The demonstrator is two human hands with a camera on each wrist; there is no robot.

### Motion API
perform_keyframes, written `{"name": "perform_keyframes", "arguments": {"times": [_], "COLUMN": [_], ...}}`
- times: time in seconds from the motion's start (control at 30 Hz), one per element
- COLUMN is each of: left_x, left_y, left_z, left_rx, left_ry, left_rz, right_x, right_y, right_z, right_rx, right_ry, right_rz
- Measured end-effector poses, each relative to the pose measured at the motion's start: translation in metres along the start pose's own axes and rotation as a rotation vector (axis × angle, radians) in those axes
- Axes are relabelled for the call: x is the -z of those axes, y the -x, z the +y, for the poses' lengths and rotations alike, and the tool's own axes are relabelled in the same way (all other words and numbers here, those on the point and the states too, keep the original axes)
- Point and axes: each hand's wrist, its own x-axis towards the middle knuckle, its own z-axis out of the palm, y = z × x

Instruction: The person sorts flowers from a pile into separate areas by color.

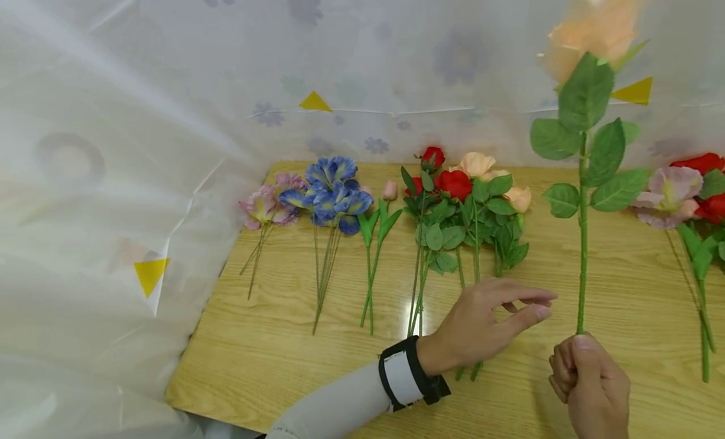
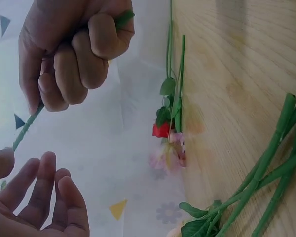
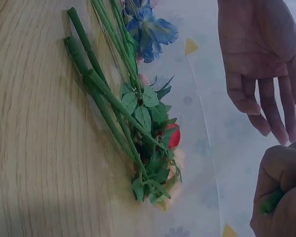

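A peach artificial rose point(image 1: 583, 238) stands upright in my right hand point(image 1: 595, 382), whose fingers curl round the lower end of its green stem. Its bloom, high at the upper right of the head view, looks blurred. My left hand point(image 1: 487, 322) hovers over the table to the left of the stem, fingers relaxed and holding nothing. In the left wrist view the fingers of my left hand point(image 2: 44, 197) spread beside the stem, below the right fist point(image 2: 79, 54). The right wrist view shows the cut stem end poking out of my right fist point(image 3: 281, 187).
On the wooden table point(image 1: 255, 363) lie pink flowers point(image 1: 263, 206), blue irises point(image 1: 337, 197), pink tulips point(image 1: 376, 231), and red roses point(image 1: 453, 184) beside peach roses point(image 1: 476, 165). A mixed bunch point(image 1: 674, 197) lies at the right. Pale plastic sheeting point(image 1: 102, 194) hangs behind and at left.
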Motion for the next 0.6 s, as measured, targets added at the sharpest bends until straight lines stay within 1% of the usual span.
{"name": "perform_keyframes", "arguments": {"times": [0.07,0.17,0.2,0.3,0.43,0.53,0.6], "left_x": [0.000,0.000,0.000,-0.001,-0.002,-0.002,-0.001], "left_y": [0.000,0.001,0.001,0.002,0.003,0.003,0.003], "left_z": [0.001,0.003,0.003,0.004,0.004,0.004,0.004], "left_rx": [-0.012,-0.039,-0.047,-0.069,-0.068,-0.073,-0.079], "left_ry": [0.024,-0.004,-0.012,-0.044,-0.042,-0.033,-0.025], "left_rz": [0.001,0.004,0.005,0.007,0.019,0.016,0.006], "right_x": [-0.004,-0.010,-0.011,-0.015,-0.017,-0.018,-0.018], "right_y": [0.000,-0.002,-0.003,-0.005,-0.006,-0.006,-0.005], "right_z": [0.003,0.006,0.007,0.008,0.010,0.014,0.015], "right_rx": [0.002,0.002,0.013,0.009,0.003,0.036,0.049], "right_ry": [0.039,0.082,0.091,0.103,0.113,0.086,0.106], "right_rz": [-0.018,-0.042,-0.055,-0.066,-0.061,-0.079,-0.099]}}
